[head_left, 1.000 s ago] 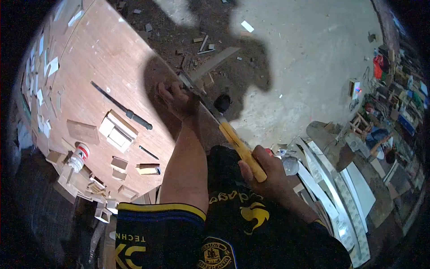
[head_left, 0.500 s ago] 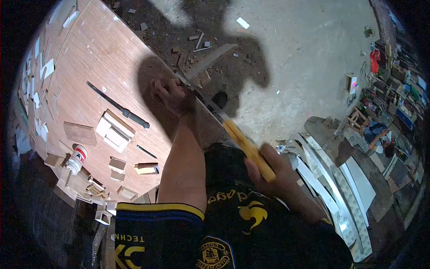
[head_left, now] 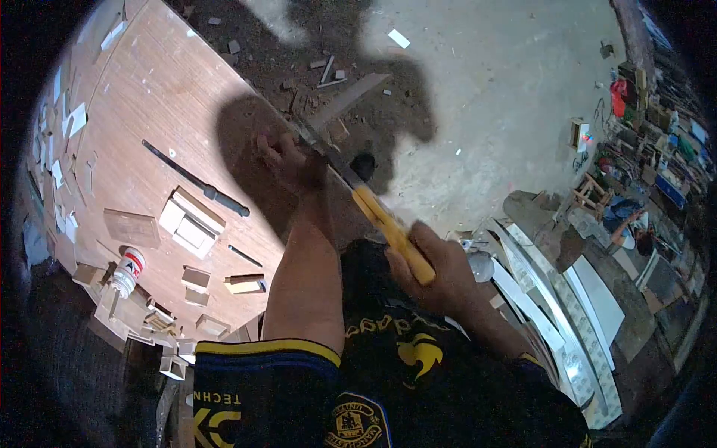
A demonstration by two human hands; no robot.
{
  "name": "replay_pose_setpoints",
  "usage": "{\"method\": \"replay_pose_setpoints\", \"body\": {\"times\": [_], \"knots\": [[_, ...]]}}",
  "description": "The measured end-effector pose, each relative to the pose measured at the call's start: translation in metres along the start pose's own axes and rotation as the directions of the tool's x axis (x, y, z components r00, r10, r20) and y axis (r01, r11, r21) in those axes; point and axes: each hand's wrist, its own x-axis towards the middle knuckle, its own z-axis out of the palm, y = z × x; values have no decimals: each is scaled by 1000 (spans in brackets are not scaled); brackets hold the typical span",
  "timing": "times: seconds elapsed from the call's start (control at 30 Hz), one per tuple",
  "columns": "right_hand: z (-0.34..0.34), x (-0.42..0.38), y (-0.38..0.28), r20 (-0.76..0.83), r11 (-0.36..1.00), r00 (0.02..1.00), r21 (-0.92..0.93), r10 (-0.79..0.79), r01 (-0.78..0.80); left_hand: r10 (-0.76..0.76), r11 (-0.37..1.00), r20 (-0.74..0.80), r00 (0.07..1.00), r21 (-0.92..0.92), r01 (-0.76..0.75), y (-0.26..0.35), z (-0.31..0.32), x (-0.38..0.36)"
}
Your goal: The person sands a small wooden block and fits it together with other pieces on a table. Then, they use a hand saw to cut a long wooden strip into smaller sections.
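Note:
My right hand (head_left: 437, 265) is wrapped round the yellow handle (head_left: 392, 231) of a long tool with a flat, straight metal blade (head_left: 334, 158). The blade lies along the edge of the wooden table, pointing up and left; whether it has teeth I cannot make out. Beside the blade, my left hand (head_left: 290, 163) rests at the table edge in deep shadow, its fingers bent. What lies under those fingers is hidden. Left of it on the tabletop lies a dark rod-like tool with a thicker grip (head_left: 198, 179).
The tabletop (head_left: 172, 82) carries small wooden boxes (head_left: 192, 222), a flat wood piece (head_left: 132, 228), a dark pencil-like stick (head_left: 245, 255) and a white bottle with a red label (head_left: 129, 270). Wood offcuts (head_left: 351, 98) litter the floor. Long white panels (head_left: 538, 299) and a seated person (head_left: 631, 224) are at right.
My right hand has moved the yellow-handled tool up and left along the table edge. My left hand stays in nearly the same place.

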Motion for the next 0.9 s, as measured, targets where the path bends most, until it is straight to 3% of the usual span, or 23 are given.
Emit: {"method": "replay_pose_setpoints", "body": {"times": [0.07, 0.17, 0.27, 0.33, 0.47, 0.53, 0.57, 0.63, 0.7, 0.77, 0.83, 0.9], "knots": [[-10, -19, -5, -6, 999, 999, -18, -32, 31, -90, 996, 68, 994, 17, 89, -8, 5, 6], [-7, -7, 2, -16, 999, 999, 34, 37, -37, 32, 998, 55, 998, 57, -35, -10, 3, 5], [-7, -4, -3, 14, 997, 998, 31, 69, -69, 3, 1000, 53, 999, 31, -5, -3, -1, 5], [-15, -15, -4, 12, 999, 1000, 38, 25, -25, -75, 990, 30, 997, -117, 78, -5, 5, 2], [-5, -7, 10, 22, 999, 1000, -25, 22, -21, -114, 987, 53, 992, -111, 120, 11, -9, 11], [-5, -2, 5, 37, 999, 999, -25, 25, -24, 19, 997, 21, 1000, 78, -21, 9, -10, 15], [-5, -8, 2, 42, 998, 998, -16, 56, -55, 25, 997, 38, 999, 75, -28, 4, -8, 6], [-11, -13, 4, 66, 996, 994, 12, 84, -85, -70, 983, 61, 996, -167, 79, -9, 11, 2], [-13, -10, 3, 118, 993, 987, 38, 110, -115, -19, 987, 15, 1000, -160, 21, -9, 12, 2], [-11, -5, 2, 43, 998, 998, 57, 34, -36, 21, 991, -24, 1000, -132, -24, -12, 10, 3], [-8, -4, 5, 45, 998, 999, 51, 28, -30, 56, 998, -93, 994, 28, -54, -6, 9, 7], [-6, -5, 6, 11, 999, 1000, 42, 0, 0, 58, 997, -61, 996, 53, -55, -2, 2, 10]]}}
